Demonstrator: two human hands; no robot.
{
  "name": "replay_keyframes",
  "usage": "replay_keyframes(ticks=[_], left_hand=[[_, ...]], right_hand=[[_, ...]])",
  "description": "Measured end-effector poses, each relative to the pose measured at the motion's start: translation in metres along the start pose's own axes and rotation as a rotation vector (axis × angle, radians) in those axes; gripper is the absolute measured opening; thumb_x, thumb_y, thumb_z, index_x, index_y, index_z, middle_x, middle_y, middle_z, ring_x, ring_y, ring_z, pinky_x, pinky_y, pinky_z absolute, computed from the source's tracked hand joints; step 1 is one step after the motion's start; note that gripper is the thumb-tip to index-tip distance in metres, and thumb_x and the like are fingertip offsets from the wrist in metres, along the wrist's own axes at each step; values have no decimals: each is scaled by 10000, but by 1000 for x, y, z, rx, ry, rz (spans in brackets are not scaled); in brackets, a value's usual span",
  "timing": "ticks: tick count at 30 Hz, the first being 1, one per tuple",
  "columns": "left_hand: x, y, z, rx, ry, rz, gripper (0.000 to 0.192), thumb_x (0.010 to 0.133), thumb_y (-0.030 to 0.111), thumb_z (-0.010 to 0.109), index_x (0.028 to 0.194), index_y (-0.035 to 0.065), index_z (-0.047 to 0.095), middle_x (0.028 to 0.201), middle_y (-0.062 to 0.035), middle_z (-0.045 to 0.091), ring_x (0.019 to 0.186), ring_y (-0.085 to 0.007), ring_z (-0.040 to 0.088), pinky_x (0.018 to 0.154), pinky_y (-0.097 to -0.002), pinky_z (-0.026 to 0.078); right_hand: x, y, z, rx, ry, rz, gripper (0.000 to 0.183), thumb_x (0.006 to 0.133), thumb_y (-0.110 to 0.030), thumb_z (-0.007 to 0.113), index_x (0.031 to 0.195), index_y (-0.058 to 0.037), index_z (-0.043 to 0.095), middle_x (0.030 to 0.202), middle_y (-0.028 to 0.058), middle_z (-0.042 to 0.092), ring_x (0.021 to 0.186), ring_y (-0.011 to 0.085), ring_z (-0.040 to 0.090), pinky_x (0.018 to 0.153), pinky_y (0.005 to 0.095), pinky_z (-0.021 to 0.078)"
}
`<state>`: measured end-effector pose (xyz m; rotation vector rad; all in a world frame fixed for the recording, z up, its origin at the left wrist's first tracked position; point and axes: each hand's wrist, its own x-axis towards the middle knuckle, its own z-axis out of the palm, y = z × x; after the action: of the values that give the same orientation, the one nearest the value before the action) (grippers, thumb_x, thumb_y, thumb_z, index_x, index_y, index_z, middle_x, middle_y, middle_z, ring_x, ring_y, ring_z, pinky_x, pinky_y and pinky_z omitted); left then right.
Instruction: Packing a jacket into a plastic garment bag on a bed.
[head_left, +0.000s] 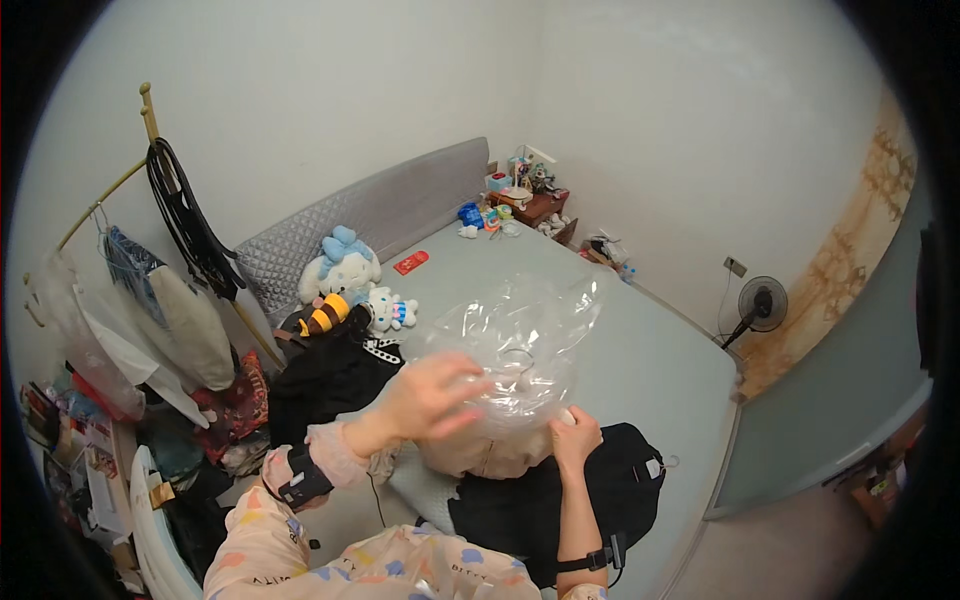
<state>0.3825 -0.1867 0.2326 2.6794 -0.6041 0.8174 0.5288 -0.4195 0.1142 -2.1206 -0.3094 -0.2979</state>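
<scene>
A clear plastic garment bag (480, 330) is spread over the bed, and a metal hanger hook (519, 358) shows through its film. Part of a beige garment (487, 454) lies under the near end of the bag. My right hand (576, 439) pinches the bag's edge at the garment's right side. Slightly blurred, my left hand (439, 394) hovers over the bag's left side with its fingers apart; whether it touches the film I cannot tell. A black garment (622, 487) on a hanger (672, 463) lies beneath and to the right of my right forearm.
Plush toys (341, 262) and a dark garment (322, 382) are at the left of the bed (660, 367). A coat rack (150, 112) with belts and bagged clothes stands further left. At the back are a cluttered nightstand (536, 208) and, further right, a fan (763, 304).
</scene>
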Motion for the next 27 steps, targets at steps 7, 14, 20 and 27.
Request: replay_keyframes(ticks=[7, 14, 20, 27], left_hand=[[29, -32, -6, -296, 495, -449, 344, 757, 144, 744, 1082, 69, 661, 1053, -111, 623, 934, -258, 611, 797, -331, 497], [-5, -29, -17, -443, 118, -407, 132, 755, -11, 655, 873, 43, 674, 902, -59, 667, 817, -189, 635, 700, -271, 490], [14, -25, -59, -271, 373, -413, 131, 721, 93, 695, 818, 20, 645, 1122, -139, 613, 1047, -304, 574, 969, -380, 404], [99, -8, -48, -385, 247, -180, 319, 844, 196, 689, 1113, 37, 625, 1159, -130, 617, 1103, -241, 577, 967, -358, 430]], right_hand=[[4, -21, -37, 58, 153, -178, 241, 557, -144, 703, 596, -19, 502, 512, 158, 427, 445, 282, 382, 477, 368, 343], [29, 4, -75, 46, 291, -40, 323, 557, -136, 705, 601, -14, 409, 523, 111, 287, 505, 217, 244, 458, 361, 270], [26, -14, -87, -66, 249, -36, 350, 568, -152, 698, 603, -17, 378, 535, 115, 263, 511, 207, 232, 456, 362, 260], [26, -56, -84, -31, 209, -104, 364, 573, -177, 694, 607, -16, 369, 538, 110, 240, 524, 221, 216, 457, 370, 260]])
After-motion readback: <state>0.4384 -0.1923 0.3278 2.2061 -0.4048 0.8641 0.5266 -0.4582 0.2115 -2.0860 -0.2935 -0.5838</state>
